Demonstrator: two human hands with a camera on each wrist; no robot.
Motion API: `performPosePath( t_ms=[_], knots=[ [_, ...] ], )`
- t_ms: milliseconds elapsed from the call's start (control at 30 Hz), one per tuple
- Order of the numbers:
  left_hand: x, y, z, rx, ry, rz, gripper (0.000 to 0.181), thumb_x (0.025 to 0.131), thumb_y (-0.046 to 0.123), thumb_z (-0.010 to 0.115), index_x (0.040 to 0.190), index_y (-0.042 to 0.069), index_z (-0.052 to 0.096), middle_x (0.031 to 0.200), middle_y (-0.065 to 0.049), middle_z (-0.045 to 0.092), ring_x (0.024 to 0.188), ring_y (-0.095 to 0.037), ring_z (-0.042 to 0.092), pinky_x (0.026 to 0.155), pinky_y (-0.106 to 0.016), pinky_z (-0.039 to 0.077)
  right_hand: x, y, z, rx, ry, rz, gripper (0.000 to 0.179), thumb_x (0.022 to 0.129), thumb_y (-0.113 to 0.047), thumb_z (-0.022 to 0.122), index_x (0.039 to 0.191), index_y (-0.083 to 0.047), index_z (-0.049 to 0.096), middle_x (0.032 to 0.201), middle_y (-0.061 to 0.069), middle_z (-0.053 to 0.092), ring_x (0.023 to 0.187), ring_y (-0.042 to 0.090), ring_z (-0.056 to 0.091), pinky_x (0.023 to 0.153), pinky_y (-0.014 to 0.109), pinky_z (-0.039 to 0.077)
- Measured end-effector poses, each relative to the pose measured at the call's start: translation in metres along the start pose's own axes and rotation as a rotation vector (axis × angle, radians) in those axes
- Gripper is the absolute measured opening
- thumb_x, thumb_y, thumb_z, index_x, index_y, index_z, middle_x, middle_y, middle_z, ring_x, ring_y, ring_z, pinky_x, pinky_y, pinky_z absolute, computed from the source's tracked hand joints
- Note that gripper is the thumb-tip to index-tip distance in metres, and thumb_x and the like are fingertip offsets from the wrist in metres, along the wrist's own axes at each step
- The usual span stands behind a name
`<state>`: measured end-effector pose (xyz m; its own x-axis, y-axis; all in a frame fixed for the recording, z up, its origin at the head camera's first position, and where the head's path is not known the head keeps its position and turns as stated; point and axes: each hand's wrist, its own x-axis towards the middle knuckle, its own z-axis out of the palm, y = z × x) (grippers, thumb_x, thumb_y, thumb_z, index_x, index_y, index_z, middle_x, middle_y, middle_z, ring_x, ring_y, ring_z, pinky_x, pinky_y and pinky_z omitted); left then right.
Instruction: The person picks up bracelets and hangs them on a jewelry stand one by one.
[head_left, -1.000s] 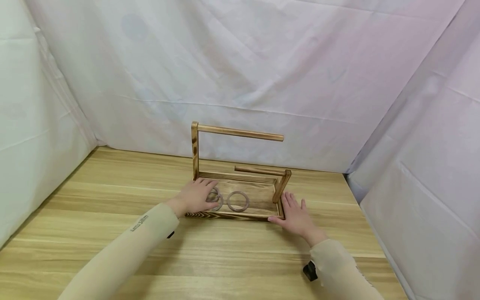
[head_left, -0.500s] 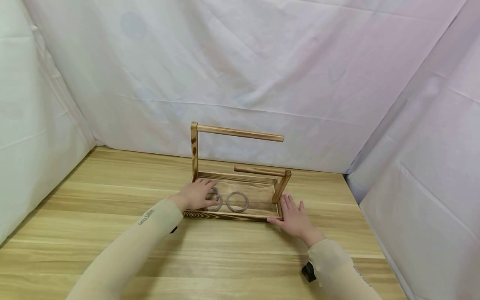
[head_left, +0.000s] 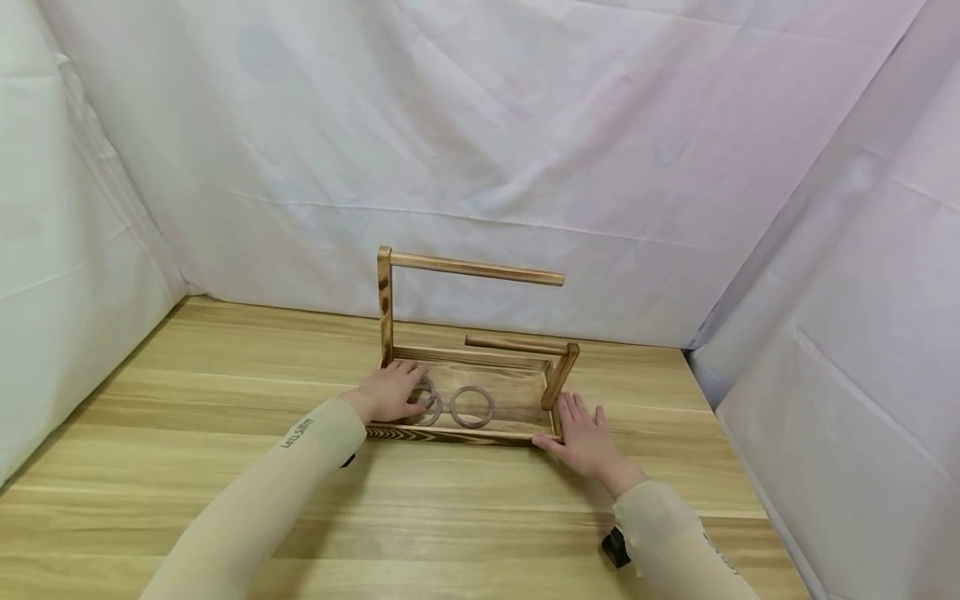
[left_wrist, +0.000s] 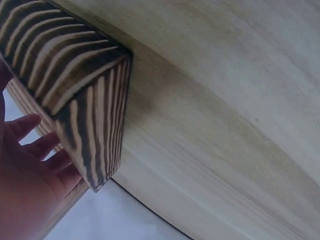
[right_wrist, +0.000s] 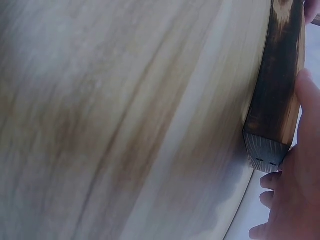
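A scorched-wood tray rack point(head_left: 457, 435) lies on the table, with an upright post and a horizontal bar at each end. My left hand point(head_left: 388, 393) reaches over its left end, fingers spread above the tray floor. Beneath and beside those fingers lie overlapping translucent bangles point(head_left: 435, 408), partly hidden. Another bangle point(head_left: 472, 407) rests flat to their right. My right hand point(head_left: 588, 442) lies along the right end with extended fingers, thumb at the front corner. In the right wrist view that thumb point(right_wrist: 307, 95) touches the dark rail. Striped grain marks the tray's corner point(left_wrist: 85, 105) in the left wrist view.
The upper bar point(head_left: 477, 268) projects rightward from the left post, and a lower bar point(head_left: 516, 344) points left from the right post. Pale cloth point(head_left: 480, 125) hangs behind the wood-grain table point(head_left: 420, 517) and along both sides.
The head view has shifted slightly. Both hands, the tray rack and the bangles stay in nearly the same arrangement.
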<state>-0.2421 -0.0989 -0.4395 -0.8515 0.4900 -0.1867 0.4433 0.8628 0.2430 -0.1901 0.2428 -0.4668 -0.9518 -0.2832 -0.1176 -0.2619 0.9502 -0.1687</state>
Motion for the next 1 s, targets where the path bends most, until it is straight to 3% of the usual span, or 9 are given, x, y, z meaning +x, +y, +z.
performPosePath(
  t_ms=[500,800,1000],
  knots=[
    [0.0058,-0.0004,0.0022,-0.091,-0.032,-0.02,0.07,0.089,0.035,0.062,0.143,0.001,0.034,0.145,-0.023,0.034,0.136,-0.043,0.027,0.109,-0.054,0.031,0.0015,-0.0001,0.0009,0.025,0.003,-0.001,0.093,0.089,-0.061,0.044,0.147,0.005,0.015,0.154,0.023,0.016,0.143,0.039,0.014,0.112,0.064,0.011],
    [0.0065,-0.0025,0.0038,-0.131,0.04,-0.014,0.068,0.085,0.034,0.066,0.139,0.001,0.041,0.132,-0.022,0.043,0.121,-0.038,0.042,0.097,-0.05,0.044,0.0012,-0.0026,-0.0001,0.038,-0.002,0.001,0.092,0.09,-0.06,0.045,0.147,0.005,0.015,0.154,0.023,0.016,0.143,0.039,0.014,0.112,0.063,0.011],
    [0.0077,-0.0043,0.0036,-0.187,0.084,0.007,0.066,0.083,0.034,0.066,0.136,0.0,0.044,0.131,-0.021,0.044,0.119,-0.036,0.043,0.094,-0.049,0.046,0.0005,-0.0018,-0.0003,0.039,-0.006,0.008,0.092,0.09,-0.059,0.046,0.147,0.005,0.014,0.154,0.023,0.016,0.143,0.038,0.014,0.113,0.062,0.011]
  ],
)
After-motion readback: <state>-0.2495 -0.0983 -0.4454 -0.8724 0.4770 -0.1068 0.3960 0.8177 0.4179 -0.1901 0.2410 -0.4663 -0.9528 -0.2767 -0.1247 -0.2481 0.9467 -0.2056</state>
